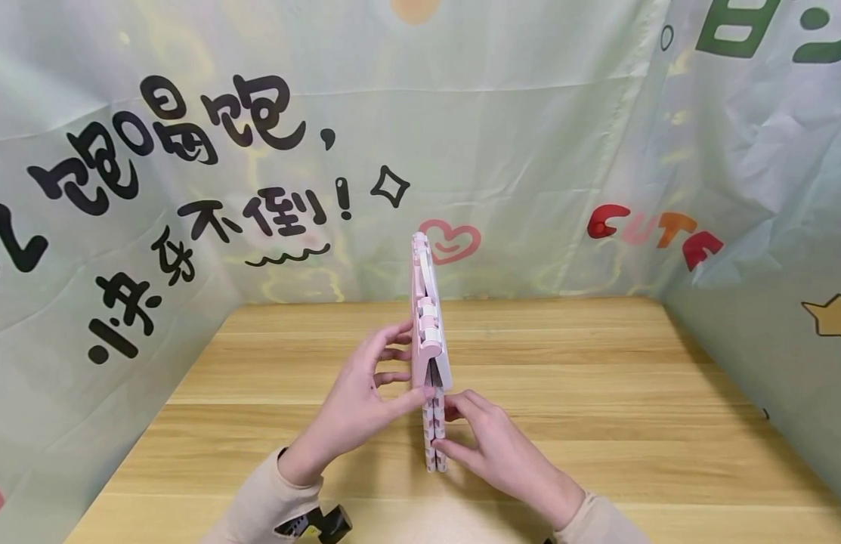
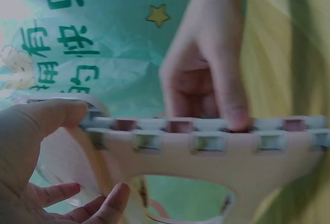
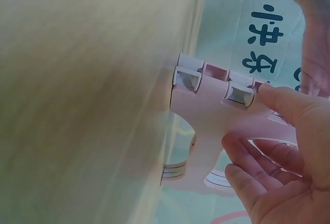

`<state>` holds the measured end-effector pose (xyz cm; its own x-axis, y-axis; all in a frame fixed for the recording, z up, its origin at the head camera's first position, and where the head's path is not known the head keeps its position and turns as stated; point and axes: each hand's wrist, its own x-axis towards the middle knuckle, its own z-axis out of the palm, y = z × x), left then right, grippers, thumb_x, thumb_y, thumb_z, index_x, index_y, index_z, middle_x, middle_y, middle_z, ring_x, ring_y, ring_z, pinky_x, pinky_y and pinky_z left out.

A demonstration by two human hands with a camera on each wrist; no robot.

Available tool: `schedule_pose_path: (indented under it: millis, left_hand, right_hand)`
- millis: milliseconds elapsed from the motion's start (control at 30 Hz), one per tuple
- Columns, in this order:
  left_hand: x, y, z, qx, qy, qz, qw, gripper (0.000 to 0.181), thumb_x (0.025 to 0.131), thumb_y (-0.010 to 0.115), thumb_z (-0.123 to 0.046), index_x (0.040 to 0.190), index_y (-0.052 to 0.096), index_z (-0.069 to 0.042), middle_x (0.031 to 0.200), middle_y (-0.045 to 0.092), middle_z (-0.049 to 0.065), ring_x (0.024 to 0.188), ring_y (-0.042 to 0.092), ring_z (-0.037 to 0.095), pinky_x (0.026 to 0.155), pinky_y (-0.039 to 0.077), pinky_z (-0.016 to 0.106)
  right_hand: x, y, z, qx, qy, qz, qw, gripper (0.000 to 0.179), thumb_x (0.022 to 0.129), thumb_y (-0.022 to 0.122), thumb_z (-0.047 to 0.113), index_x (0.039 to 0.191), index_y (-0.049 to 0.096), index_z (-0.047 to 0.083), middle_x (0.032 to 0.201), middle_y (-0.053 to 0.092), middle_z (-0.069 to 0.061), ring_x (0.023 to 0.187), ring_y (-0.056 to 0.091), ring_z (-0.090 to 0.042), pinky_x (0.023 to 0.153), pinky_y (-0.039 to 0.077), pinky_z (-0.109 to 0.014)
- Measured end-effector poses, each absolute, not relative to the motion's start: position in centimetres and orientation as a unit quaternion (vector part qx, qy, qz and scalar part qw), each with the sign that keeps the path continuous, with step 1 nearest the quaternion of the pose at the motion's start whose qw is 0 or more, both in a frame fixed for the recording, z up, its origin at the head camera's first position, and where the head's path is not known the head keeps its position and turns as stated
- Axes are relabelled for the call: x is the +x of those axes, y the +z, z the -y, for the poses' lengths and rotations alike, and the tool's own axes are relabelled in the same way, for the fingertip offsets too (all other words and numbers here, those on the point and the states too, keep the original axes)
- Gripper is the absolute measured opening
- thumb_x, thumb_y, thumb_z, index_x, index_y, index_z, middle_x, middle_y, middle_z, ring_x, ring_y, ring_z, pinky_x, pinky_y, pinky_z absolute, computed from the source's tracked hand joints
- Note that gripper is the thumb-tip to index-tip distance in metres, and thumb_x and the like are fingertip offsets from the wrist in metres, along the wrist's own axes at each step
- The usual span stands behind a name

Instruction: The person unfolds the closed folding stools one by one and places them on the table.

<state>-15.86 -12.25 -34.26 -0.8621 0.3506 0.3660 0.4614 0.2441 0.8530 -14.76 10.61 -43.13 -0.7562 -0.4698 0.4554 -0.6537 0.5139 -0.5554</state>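
Observation:
A pink and white plastic folding step stool (image 1: 430, 332) stands upright on the wooden table, folded nearly flat, its narrow hinged edge facing me. My left hand (image 1: 355, 400) holds it from the left, with the thumb on the front edge and the fingers along the pink side. Lower down, my right hand (image 1: 498, 442) grips the leg part from the right, its thumb on the hinge edge. In the left wrist view, interlocking hinge knuckles and a leg panel (image 2: 165, 157) with a cutout show. The right wrist view shows the pink leg panel (image 3: 206, 113) beside the right fingers.
The wooden table (image 1: 597, 400) extends around the stool on both sides. Printed fabric (image 1: 529, 136) hangs behind and at both sides of it. A black strap with a small device (image 1: 332, 523) sits at the left wrist.

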Motion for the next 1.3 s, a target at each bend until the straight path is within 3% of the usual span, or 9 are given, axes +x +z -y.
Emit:
schedule_pose_path:
  millis: [300,567,767,1033,1300]
  left_hand:
    - [-16.0,-37.4,12.6,-0.231,-0.554,0.800,0.003,0.061,0.083,0.090,-0.004,0.135,0.057,-0.007,0.122,0.070,0.012,0.108,0.072,0.025,0.092,0.066,0.029]
    - [-16.2,-38.7,12.2,-0.224,-0.539,0.811,-0.038,0.039,0.087,0.089,-0.014,0.119,0.068,-0.005,0.113,0.075,0.011,0.101,0.075,0.022,0.090,0.066,0.028]
    - [-16.1,-39.0,12.0,-0.227,-0.527,0.818,-0.040,0.036,0.089,0.088,-0.017,0.120,0.073,-0.008,0.112,0.078,0.010,0.099,0.074,0.018,0.087,0.065,0.023]
    - [-16.2,-39.1,12.1,-0.227,-0.513,0.827,-0.034,0.034,0.089,0.087,-0.018,0.120,0.074,-0.015,0.112,0.080,0.004,0.096,0.075,0.013,0.087,0.066,0.028]
    - [-16.5,-39.1,12.4,-0.249,-0.508,0.824,-0.031,0.039,0.089,0.086,-0.013,0.125,0.071,-0.009,0.115,0.080,0.012,0.096,0.077,0.017,0.086,0.066,0.027]
  right_hand:
    - [-14.9,-43.2,-10.7,0.328,0.368,0.861,0.123,0.044,0.095,0.084,0.022,0.134,0.068,0.008,0.119,0.073,0.001,0.107,0.077,-0.020,0.096,0.066,-0.040]
    - [-15.0,-43.3,-10.7,0.330,0.369,0.860,0.126,0.043,0.095,0.084,0.023,0.133,0.068,0.009,0.118,0.073,0.001,0.106,0.076,-0.019,0.095,0.066,-0.039]
    - [-15.0,-43.3,-10.7,0.331,0.370,0.859,0.123,0.043,0.095,0.084,0.023,0.132,0.068,0.010,0.117,0.073,0.003,0.106,0.076,-0.017,0.095,0.066,-0.040]
    - [-15.3,-43.2,-10.9,0.336,0.376,0.857,0.111,0.043,0.096,0.083,0.025,0.133,0.067,0.009,0.118,0.073,0.002,0.106,0.076,-0.016,0.095,0.066,-0.037]
    - [-15.8,-42.9,-11.6,0.351,0.386,0.848,0.089,0.044,0.095,0.083,0.023,0.133,0.066,0.007,0.118,0.073,0.000,0.105,0.076,-0.016,0.094,0.066,-0.036]
